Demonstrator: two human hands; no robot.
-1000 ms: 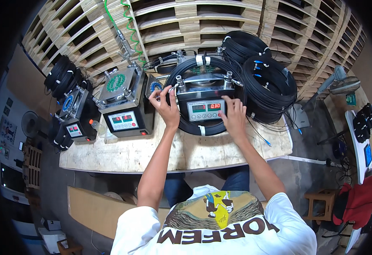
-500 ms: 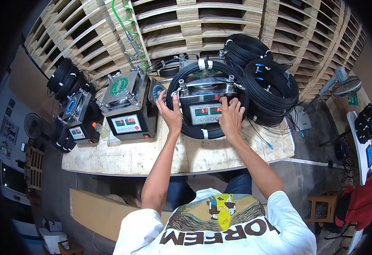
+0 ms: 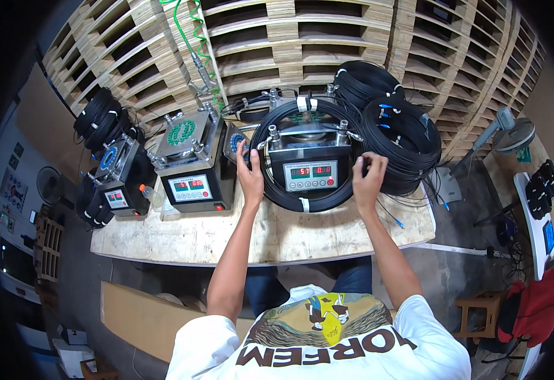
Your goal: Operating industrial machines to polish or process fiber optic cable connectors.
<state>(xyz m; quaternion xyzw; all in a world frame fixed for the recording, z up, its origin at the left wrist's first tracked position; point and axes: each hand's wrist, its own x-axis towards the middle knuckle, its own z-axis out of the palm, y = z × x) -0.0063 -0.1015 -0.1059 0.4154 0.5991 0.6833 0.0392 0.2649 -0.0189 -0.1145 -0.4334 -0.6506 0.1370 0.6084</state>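
Observation:
A black cable coil (image 3: 277,198), bound with white ties, hangs around a polishing machine (image 3: 280,149) with a metal top and a lit front panel (image 3: 310,177). My left hand (image 3: 250,176) is at the coil's left side, thumb and fingers closed around its edge. On the opposite side my right hand (image 3: 368,178) has its fingers bent over the coil's right edge, beside the panel. Part of the coil behind each hand is hidden. Thin cable ends with a blue connector (image 3: 400,224) trail over the table to the right.
More black coils (image 3: 410,155) are stacked at the right. Two similar machines, a middle one (image 3: 191,164) and a smaller one (image 3: 117,174), stand to the left, with a small orange-capped bottle (image 3: 152,195) between them. Wooden pallets (image 3: 327,31) rise behind the table (image 3: 226,237).
My right hand has left the panel's buttons and moved right to the coil's edge. The panel's right-hand readout has changed. My left hand stays at the coil's left side.

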